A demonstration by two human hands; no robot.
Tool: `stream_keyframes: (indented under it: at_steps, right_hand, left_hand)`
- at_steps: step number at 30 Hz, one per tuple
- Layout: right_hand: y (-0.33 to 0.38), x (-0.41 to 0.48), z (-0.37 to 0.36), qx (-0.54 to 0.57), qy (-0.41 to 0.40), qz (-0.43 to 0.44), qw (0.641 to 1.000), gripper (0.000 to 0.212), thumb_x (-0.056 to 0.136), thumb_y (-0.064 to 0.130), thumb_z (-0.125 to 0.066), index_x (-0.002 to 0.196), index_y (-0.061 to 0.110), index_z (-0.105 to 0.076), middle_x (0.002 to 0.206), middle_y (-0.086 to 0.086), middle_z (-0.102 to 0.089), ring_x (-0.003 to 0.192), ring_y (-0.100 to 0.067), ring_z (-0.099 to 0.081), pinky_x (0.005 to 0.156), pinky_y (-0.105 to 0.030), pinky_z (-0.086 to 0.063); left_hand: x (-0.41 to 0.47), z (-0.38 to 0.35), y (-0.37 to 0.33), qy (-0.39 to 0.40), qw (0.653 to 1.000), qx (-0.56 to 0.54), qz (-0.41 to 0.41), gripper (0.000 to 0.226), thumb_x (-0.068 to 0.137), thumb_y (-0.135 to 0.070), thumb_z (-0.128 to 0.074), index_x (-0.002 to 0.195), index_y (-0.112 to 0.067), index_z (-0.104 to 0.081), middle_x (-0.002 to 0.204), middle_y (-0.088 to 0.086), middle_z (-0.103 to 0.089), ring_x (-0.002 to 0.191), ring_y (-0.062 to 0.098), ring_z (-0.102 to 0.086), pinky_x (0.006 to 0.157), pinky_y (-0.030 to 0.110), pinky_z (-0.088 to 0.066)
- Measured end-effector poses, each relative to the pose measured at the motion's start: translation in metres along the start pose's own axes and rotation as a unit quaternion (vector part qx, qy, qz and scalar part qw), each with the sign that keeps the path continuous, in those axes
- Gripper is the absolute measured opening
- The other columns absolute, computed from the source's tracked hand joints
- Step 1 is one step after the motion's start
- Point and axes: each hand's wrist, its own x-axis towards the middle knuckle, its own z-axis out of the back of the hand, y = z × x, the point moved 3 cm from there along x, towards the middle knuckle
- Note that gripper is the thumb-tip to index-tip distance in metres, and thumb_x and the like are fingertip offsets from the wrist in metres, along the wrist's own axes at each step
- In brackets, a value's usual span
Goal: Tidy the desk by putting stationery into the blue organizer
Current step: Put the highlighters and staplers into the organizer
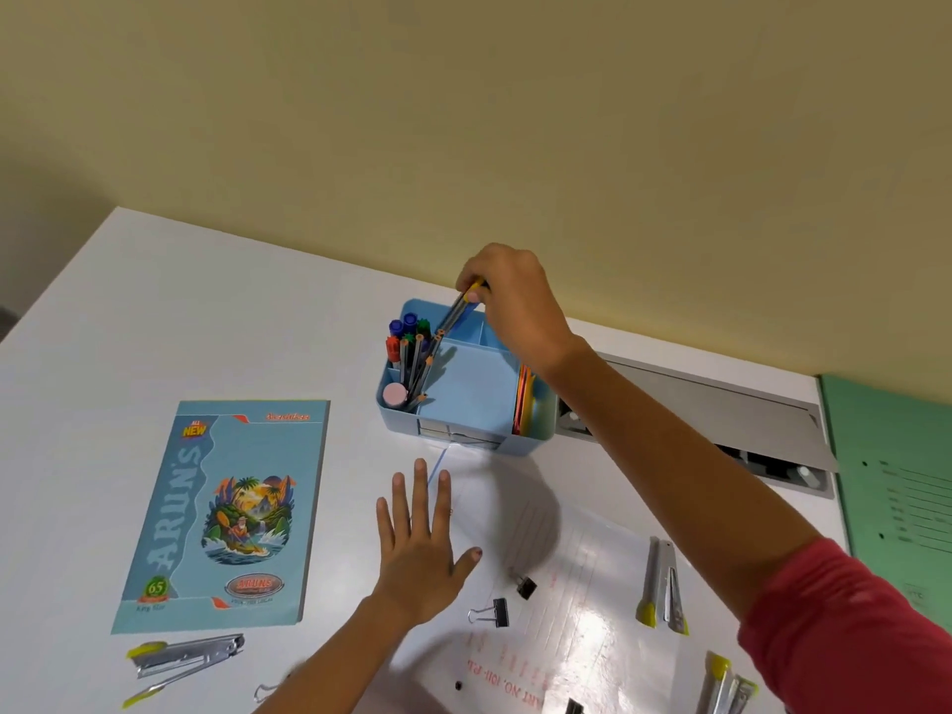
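The blue organizer (463,399) stands at the back of the white desk (154,311), holding several markers and pencils (409,347), a pink eraser (395,394) and coloured paper (524,399). My right hand (515,296) hovers over its back left compartment, shut on a pencil (458,306) that slants down into the organizer. My left hand (422,538) lies flat and open on the desk in front of the organizer, holding nothing.
A blue notebook (226,512) lies at the left. Staplers lie at the front left (180,662), right (662,584) and front right (726,687). Two binder clips (494,610) sit on a clear plastic sheet (577,610). A green folder (896,481) is at the right edge.
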Motion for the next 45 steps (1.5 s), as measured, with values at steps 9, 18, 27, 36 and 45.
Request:
stream_keyframes:
  at_steps: [9,18,27,36,45]
  right_hand:
    - [0.012,0.017,-0.021,-0.136,0.146,0.005,0.98,0.03,0.081,-0.016,-0.049,0.103,-0.004,-0.066,0.115,-0.019,-0.059,0.1,-0.032,-0.061,0.083,-0.037,-0.049]
    - [0.003,0.011,-0.028,-0.13,0.164,-0.035,0.977,0.024,0.081,-0.016,-0.052,0.097,-0.007,-0.068,0.112,-0.021,-0.059,0.1,-0.036,-0.062,0.083,-0.043,-0.051]
    - [-0.006,-0.003,-0.005,-0.099,0.019,-0.039,0.994,0.025,0.088,0.001,-0.059,0.107,0.016,-0.063,0.114,-0.006,-0.056,0.101,-0.028,-0.053,0.065,-0.036,-0.044]
    - [-0.013,-0.098,0.027,0.063,-0.142,-0.159,0.975,0.028,0.089,-0.005,-0.051,0.101,0.015,-0.066,0.108,-0.003,-0.064,0.092,-0.014,-0.059,0.075,-0.021,-0.046]
    - [-0.016,-0.251,-0.017,0.136,-0.134,-0.276,0.942,0.019,0.089,-0.003,-0.054,0.099,0.004,-0.068,0.1,-0.011,-0.068,0.089,-0.02,-0.063,0.079,-0.012,-0.048]
  left_hand:
    - [0.001,-0.004,0.002,0.015,1.0,0.024,0.003,0.092,0.081,-0.071,-0.027,0.15,-0.014,-0.003,0.157,0.015,0.001,0.141,0.041,0.007,0.108,0.056,0.005]
    - [0.0,-0.002,0.001,0.029,0.999,0.018,0.005,0.092,0.081,-0.073,-0.025,0.15,-0.015,-0.007,0.157,0.013,-0.003,0.142,0.04,0.007,0.109,0.057,0.004]
    - [0.005,-0.009,0.004,0.072,0.997,0.0,0.014,0.092,0.08,-0.076,-0.013,0.133,-0.028,0.044,0.143,0.004,0.05,0.126,0.031,0.051,0.1,0.053,0.034]
    - [0.002,0.001,0.008,0.084,0.996,-0.028,-0.003,0.09,0.089,-0.064,-0.027,0.137,-0.024,0.038,0.142,0.005,0.05,0.128,0.028,0.048,0.105,0.05,0.029]
    - [-0.04,0.021,0.013,0.016,0.991,-0.126,-0.027,0.078,0.086,-0.035,-0.058,0.15,-0.019,-0.015,0.158,0.01,0.016,0.146,0.034,0.005,0.117,0.048,-0.004]
